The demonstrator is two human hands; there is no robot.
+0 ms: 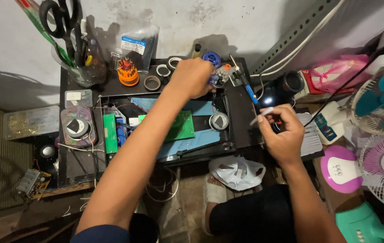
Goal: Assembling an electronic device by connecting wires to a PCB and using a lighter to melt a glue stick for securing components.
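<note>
A: Starting at the bottom of the frame, what's nearest?

B: A crumpled white bag point(237, 172) lying on the floor just below the open black case point(241, 130). Right of centre, the right hand point(283, 135) is curled shut, pinching a short white tube point(262, 114) between thumb and fingertips

A: And the left hand?

B: The left hand point(193, 77) reaches across the green circuit board point(180, 126) to the far edge of the surface, upper middle of the frame. It is closed around a small clear-and-blue piece point(219, 76), beside the blue-handled soldering iron point(247, 90) and the blue spool point(211, 58)

A: So which step is this?

B: I judge a picking-up step: parts being gathered at the back. The next move seems to call for bringing both hands together carefully over the case, clear of the iron's tip
</note>
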